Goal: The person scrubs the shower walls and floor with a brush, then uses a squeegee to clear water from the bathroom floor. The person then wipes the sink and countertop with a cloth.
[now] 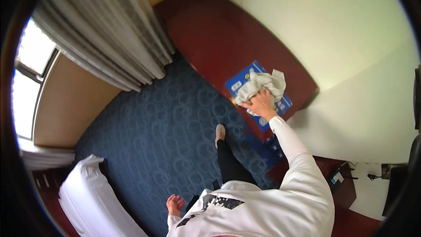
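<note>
My right hand (260, 104) presses down on a crumpled off-white cloth (264, 84), with its fingers bent over the near part of it. Under the cloth is a flat blue thing (240, 79) with white and yellow printed marks, perhaps a box or a mat; the cloth hides its middle. It lies on the dark red wooden table (219, 35), near the close end. Low at my left side, my left hand (175, 203) hangs in the air over the carpet, holding nothing, its fingers loosely bent and apart.
Blue patterned carpet (162, 127) spreads left of the table. Long grey curtains (105, 26) hang by the window (35, 79). A bed with white bedding (94, 197) stands at lower left. At lower right is a dark cabinet (340, 182) with cables beside it.
</note>
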`<action>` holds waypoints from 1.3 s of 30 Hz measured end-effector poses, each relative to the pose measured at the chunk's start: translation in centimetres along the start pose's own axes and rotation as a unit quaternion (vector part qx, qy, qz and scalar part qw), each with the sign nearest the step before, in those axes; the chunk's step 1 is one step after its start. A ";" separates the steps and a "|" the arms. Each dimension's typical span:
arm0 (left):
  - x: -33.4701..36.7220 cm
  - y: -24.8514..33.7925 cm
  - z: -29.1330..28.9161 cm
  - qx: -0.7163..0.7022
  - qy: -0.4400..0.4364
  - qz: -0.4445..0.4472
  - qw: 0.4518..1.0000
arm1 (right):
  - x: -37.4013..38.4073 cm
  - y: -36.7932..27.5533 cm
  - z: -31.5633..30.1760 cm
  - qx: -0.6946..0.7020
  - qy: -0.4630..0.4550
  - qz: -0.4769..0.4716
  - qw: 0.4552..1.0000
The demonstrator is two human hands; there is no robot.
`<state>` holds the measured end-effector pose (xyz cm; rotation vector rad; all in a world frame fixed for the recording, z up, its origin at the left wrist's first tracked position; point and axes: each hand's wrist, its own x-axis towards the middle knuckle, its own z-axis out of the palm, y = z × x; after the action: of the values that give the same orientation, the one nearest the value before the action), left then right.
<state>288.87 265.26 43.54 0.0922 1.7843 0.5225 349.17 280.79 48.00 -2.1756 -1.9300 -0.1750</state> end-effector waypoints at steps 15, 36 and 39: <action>-0.2 32.9 29.1 0.180 -0.215 0.169 0.945 | 31.4 15.6 6.1 -0.015 -0.056 0.190 0.980; 12.9 50.9 21.4 0.212 -0.214 0.124 0.945 | 38.0 -16.1 12.9 0.056 0.140 0.184 0.971; 14.1 54.9 25.2 0.253 -0.233 0.181 0.921 | 48.2 -17.6 14.9 0.144 0.121 0.079 0.979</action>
<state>297.07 326.58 47.82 0.8515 1.3898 0.2509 336.93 332.76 46.67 -2.0008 -1.5386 -0.1181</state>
